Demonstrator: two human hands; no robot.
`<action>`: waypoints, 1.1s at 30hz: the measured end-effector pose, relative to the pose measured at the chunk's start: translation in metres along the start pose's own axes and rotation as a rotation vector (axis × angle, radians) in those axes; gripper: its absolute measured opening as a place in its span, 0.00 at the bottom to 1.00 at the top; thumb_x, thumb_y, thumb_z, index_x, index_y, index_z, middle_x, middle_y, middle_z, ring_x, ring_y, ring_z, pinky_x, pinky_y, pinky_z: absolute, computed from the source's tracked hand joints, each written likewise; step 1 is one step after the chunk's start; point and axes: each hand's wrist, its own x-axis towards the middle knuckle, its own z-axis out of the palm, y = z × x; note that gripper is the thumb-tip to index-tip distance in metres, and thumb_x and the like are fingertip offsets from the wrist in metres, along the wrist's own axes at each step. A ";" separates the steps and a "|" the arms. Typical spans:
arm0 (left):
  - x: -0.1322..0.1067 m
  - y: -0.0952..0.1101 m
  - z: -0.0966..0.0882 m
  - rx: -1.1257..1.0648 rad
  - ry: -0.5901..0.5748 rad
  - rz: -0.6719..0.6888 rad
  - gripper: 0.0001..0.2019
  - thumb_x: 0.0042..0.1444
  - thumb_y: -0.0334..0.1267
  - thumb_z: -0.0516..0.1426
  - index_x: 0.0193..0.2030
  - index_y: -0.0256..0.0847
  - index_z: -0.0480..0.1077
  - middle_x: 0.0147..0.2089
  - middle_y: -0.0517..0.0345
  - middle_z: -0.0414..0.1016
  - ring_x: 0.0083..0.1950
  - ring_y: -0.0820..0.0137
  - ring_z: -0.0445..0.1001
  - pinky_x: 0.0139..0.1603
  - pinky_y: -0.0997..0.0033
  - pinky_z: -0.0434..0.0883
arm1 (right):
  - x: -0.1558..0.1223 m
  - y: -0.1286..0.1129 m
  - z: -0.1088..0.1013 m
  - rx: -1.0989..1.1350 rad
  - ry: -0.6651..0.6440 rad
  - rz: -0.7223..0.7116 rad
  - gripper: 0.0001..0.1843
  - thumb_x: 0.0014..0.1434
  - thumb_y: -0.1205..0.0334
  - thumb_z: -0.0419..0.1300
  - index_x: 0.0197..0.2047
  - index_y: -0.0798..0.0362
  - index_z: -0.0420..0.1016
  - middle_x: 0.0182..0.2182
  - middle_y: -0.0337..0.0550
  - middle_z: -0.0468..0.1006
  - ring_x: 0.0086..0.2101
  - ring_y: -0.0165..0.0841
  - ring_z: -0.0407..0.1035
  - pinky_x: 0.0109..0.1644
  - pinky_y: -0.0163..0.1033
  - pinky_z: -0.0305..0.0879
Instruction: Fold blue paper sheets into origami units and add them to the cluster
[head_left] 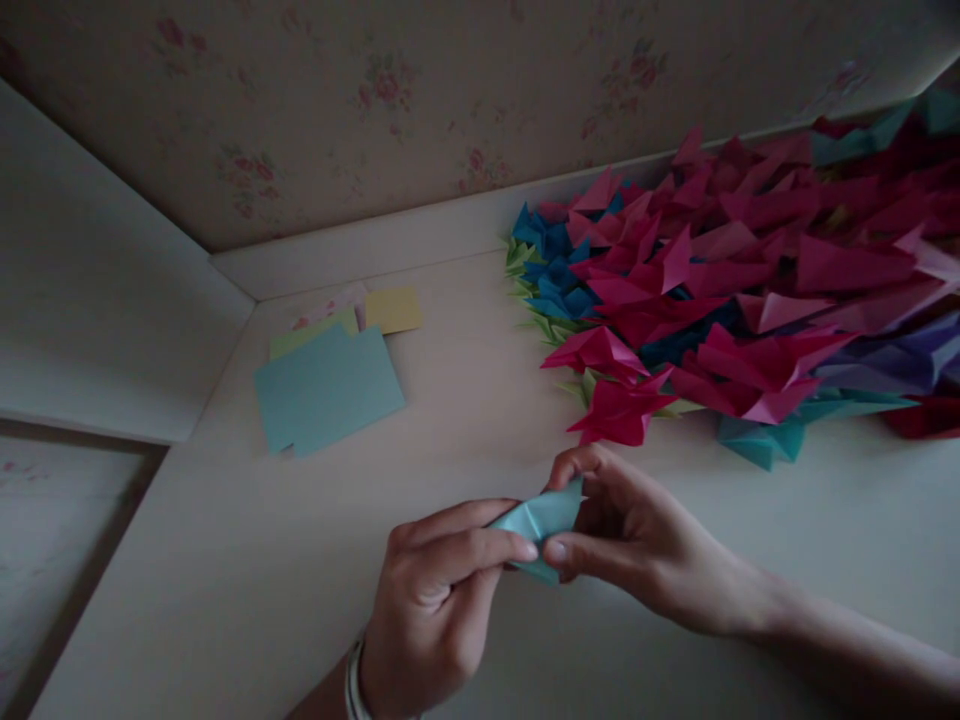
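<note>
A small piece of folded light-blue paper [546, 515] is held between both hands, a little above the white tabletop. My left hand [450, 580] grips its left end, the index finger lying across the front of the paper. From the other side, my right hand [637, 545] pinches the right end between thumb and fingers. Creases show on the paper; its lower tip points down between the hands. Part of it is hidden behind the fingers. A bracelet [355, 680] circles the left wrist.
A large pile of folded paper pieces [675, 300] in pink, blue, green and purple covers the back right. Light-blue paper sheets [330, 390] lie at the left, with a yellow sheet [394, 310] beside them. A flowered wall [390, 110] rises behind; a white panel [90, 270] stands left.
</note>
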 end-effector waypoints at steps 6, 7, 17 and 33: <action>0.001 -0.002 0.000 -0.028 -0.034 -0.080 0.17 0.59 0.23 0.59 0.38 0.52 0.84 0.48 0.57 0.85 0.45 0.63 0.82 0.46 0.68 0.76 | -0.002 0.000 0.001 -0.081 0.090 -0.051 0.31 0.59 0.62 0.69 0.56 0.46 0.54 0.31 0.34 0.75 0.29 0.28 0.71 0.29 0.30 0.63; -0.001 -0.003 -0.001 -0.047 -0.043 -0.115 0.16 0.59 0.24 0.59 0.39 0.52 0.83 0.49 0.57 0.84 0.47 0.62 0.82 0.48 0.68 0.75 | -0.002 0.000 0.000 -0.094 0.101 -0.065 0.30 0.59 0.63 0.68 0.56 0.46 0.54 0.32 0.34 0.75 0.30 0.28 0.71 0.30 0.31 0.64; 0.001 -0.007 0.002 -0.099 -0.089 -0.319 0.13 0.66 0.41 0.56 0.52 0.45 0.79 0.39 0.55 0.85 0.35 0.67 0.83 0.37 0.75 0.78 | 0.002 0.004 -0.005 -0.192 0.155 -0.157 0.27 0.61 0.68 0.65 0.57 0.43 0.57 0.34 0.35 0.78 0.36 0.32 0.75 0.39 0.35 0.70; 0.005 -0.004 0.005 0.128 -0.049 -0.212 0.11 0.67 0.41 0.54 0.39 0.41 0.77 0.27 0.61 0.76 0.26 0.74 0.71 0.24 0.79 0.65 | 0.001 0.011 -0.002 -0.383 0.161 -0.207 0.24 0.62 0.70 0.62 0.57 0.41 0.60 0.37 0.35 0.81 0.38 0.32 0.78 0.43 0.37 0.72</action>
